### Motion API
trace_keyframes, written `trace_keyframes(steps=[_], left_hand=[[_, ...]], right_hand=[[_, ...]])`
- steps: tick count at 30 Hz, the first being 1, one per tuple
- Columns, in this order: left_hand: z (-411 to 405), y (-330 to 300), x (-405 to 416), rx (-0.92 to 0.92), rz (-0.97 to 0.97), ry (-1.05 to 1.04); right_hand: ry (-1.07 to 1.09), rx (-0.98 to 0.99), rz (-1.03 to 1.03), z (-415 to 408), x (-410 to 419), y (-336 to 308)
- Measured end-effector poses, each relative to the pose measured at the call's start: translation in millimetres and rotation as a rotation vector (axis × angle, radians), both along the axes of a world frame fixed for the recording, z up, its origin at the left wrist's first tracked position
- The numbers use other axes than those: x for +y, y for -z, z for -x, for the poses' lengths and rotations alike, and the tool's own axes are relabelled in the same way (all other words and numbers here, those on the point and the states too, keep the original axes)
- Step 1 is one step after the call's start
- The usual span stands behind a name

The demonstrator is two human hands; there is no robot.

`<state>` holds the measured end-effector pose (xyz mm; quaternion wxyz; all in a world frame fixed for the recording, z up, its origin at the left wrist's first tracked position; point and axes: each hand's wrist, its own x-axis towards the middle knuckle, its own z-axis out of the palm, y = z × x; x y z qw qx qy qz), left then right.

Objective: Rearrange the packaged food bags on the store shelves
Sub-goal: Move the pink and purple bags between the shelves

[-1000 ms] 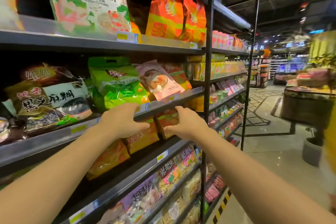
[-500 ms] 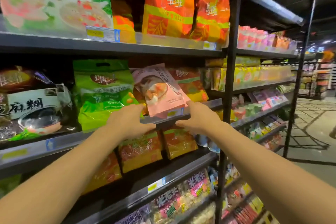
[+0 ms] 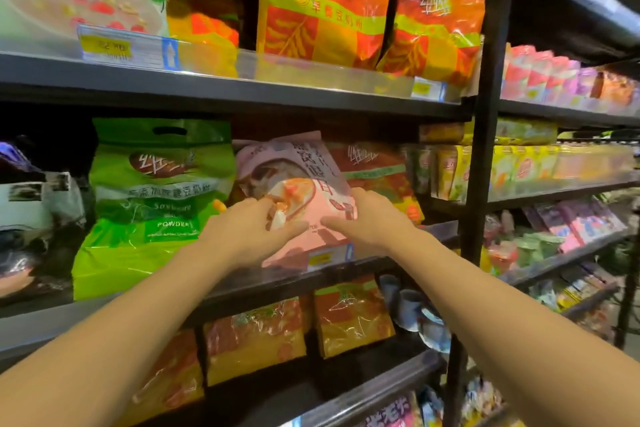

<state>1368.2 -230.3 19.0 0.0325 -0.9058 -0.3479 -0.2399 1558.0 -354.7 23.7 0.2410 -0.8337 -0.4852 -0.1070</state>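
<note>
Both hands on the pink bag, tilted on the middle shelf right of the green soybean powder bag: left hand and right hand grip curled, pinching its lower edges.

Tilted bag between two bags on shelf.

Only 1 view, worn on the head, looks forward and slightly down at a store shelf from close range. It faces the shelving at an angle, so the rows run away toward the far right. Both forearms enter from the bottom edge.
</note>
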Motion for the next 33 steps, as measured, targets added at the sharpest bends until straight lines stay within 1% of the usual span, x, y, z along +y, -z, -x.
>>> trace_keyframes(steps=[2,7,11,14,16,19,20,23,26,29,33], left_hand=[[-11.3,-5.6,10.4,-0.041,0.041,-0.036],[-35.8,-8.3,22.5,-0.024,0.132,-0.253],[-51.3,-10.9,19.1,-0.052,0.307,-0.34],[-60.7,-12.8,16.8,-0.091,0.432,-0.39],[-66.6,-11.2,21.0,-0.151,0.507,-0.397],[-72.2,-2.1,24.4,-0.273,0.662,-0.307],[-74.0,1.6,23.7,-0.313,0.689,-0.306],[-78.5,12.7,21.7,-0.4,0.664,-0.366],[-80.2,17.2,22.7,-0.465,0.618,-0.383],[-80.5,20.6,22.6,-0.537,0.619,-0.346],[-81.8,26.1,22.5,-0.602,0.617,-0.299]], right_hand=[[-0.017,0.03,-0.017,-13.5,14.6,-5.9],[-0.086,0.135,-0.008,-48.0,41.1,-8.3],[-0.127,0.29,0.024,-73.6,58.3,-10.7],[-0.141,0.363,0.088,-87.4,72.2,-12.3],[-0.196,0.427,0.112,-96.3,80.8,-8.8],[-0.275,0.552,0.147,-107.2,89.4,0.1],[-0.301,0.585,0.157,-109.9,91.9,3.3],[-0.385,0.638,0.156,-114.8,99.7,14.1],[-0.477,0.665,0.137,-118.4,106.1,20.5],[-0.59,0.695,0.132,-118.7,107.9,22.2],[-0.605,0.694,0.079,-118.1,106.6,25.5]])
